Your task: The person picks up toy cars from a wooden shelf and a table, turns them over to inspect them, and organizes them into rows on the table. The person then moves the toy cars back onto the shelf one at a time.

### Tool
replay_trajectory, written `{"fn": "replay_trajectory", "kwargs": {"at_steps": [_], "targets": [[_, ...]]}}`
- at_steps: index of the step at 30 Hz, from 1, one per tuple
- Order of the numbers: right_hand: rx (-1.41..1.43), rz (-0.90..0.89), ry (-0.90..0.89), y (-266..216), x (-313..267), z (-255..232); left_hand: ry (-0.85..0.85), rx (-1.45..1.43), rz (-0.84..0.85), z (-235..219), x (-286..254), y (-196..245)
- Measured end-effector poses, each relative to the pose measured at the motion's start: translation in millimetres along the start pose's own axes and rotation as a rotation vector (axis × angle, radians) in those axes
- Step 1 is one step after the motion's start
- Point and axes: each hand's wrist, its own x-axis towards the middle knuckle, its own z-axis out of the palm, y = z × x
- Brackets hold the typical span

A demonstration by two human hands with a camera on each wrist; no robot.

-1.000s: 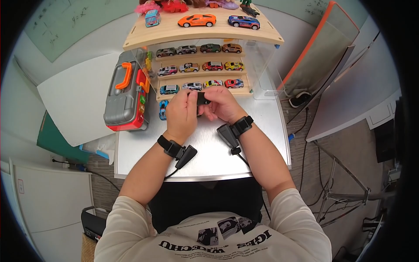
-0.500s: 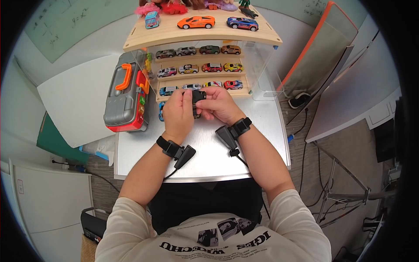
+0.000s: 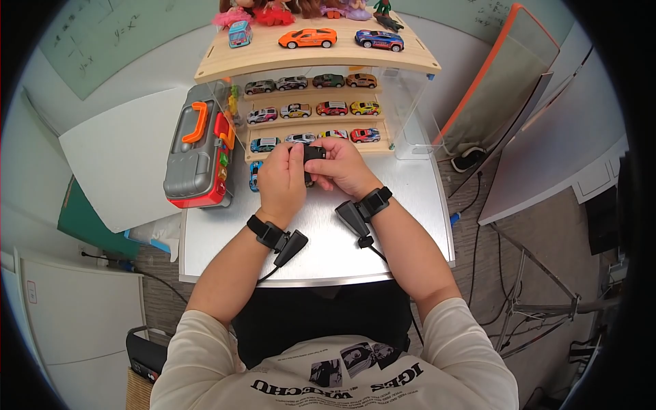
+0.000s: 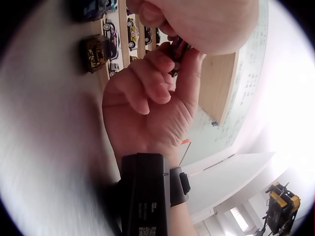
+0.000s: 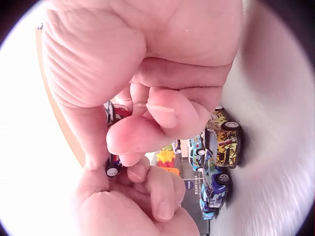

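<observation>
Both hands hold one small dark toy car (image 3: pixel 313 153) over the metal table (image 3: pixel 328 253), just in front of the lowest shelf row. My left hand (image 3: pixel 294 160) pinches its left end and my right hand (image 3: pixel 326 156) grips its right end. From the left wrist, the left hand (image 4: pixel 170 61) has its thumb and forefinger up on the car (image 4: pixel 178 48), and the other fingers are curled. The right wrist view shows the right hand (image 5: pixel 129 147) curled round the red-and-black car (image 5: pixel 113 140). Most of the car is hidden by fingers.
A wooden display shelf (image 3: pixel 314 55) with rows of toy cars stands behind the hands. A grey toy case (image 3: pixel 198 147) with orange handles lies at the left. A blue car (image 3: pixel 255 174) and a yellow car (image 5: pixel 224 140) sit on the table near the hands.
The hands have turned the dark car between them and shifted slightly left. Both keep their hold on it.
</observation>
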Motion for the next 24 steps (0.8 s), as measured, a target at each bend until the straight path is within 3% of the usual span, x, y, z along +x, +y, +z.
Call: {"fn": "replay_trajectory", "kwargs": {"at_steps": [2,6,8,11,16,19,22,24], "targets": [[0.267,-0.016,-0.088,-1,0,-3,0.006,-0.011,-0.024,-2,1,5],[0.113,-0.031,-0.016,0,1,-2,-0.004,-0.022,-0.032,-2,2,3],[-0.109,-0.059,0.005,0,1,3,-0.009,-0.026,-0.03,-1,2,2],[0.142,-0.046,-0.012,4,3,-2,-0.022,-0.045,-0.028,-1,1,5],[0.136,-0.052,0.051,-10,-2,-2,-0.104,-0.11,0.001,-3,0,1],[0.167,-0.092,0.106,-11,-2,-3,-0.13,-0.12,0.099,-3,0,0],[0.232,-0.15,0.121,-6,1,-9,-0.235,-0.225,0.085,-12,1,16],[0.239,-0.192,0.107,-7,2,-21,-0.423,-0.271,0.2,-18,3,21]]}}
